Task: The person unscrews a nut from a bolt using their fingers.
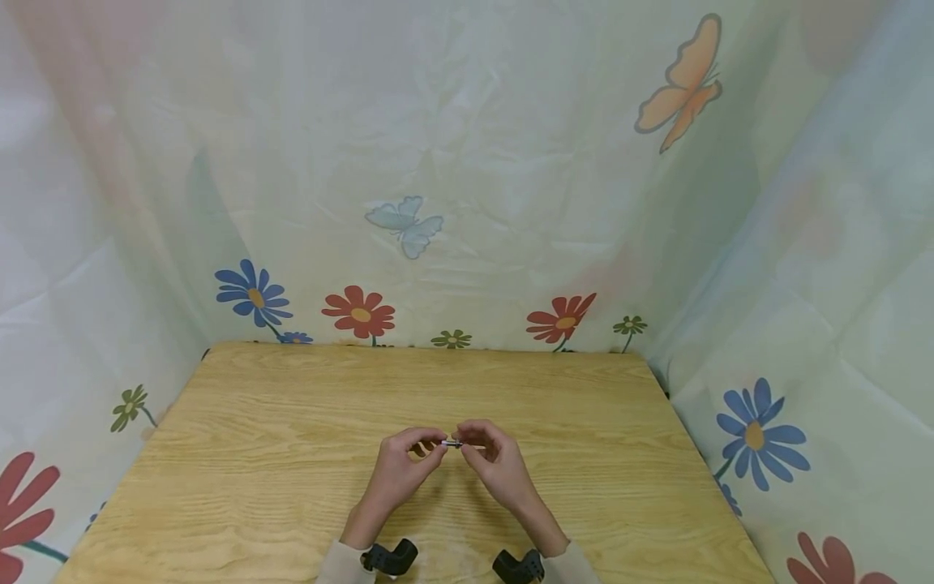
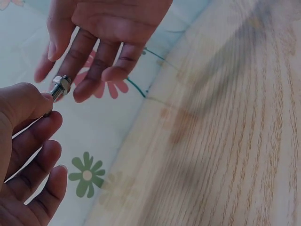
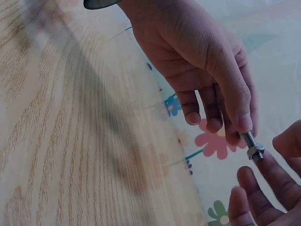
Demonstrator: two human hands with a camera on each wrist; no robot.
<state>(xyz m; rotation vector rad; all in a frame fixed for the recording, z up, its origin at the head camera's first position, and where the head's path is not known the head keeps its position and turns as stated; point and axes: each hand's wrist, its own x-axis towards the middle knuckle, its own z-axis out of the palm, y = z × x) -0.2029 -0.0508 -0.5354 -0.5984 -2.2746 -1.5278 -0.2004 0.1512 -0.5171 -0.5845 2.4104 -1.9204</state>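
My left hand pinches a small silver bolt between thumb and index finger, just above the table. In the left wrist view a hex nut sits on the bolt's thread near the far end, pointing toward my right hand. The right hand's index fingertip lies right beside or behind the nut; whether it touches cannot be told. Its thumb stands apart from the nut in the right wrist view, and its other fingers are loosely bent. The bolt's other end is hidden in the left hand's fingertips.
Both hands are over a light wooden table. A pale curtain with flowers and butterflies surrounds its back and sides. Black wrist devices sit at both cuffs.
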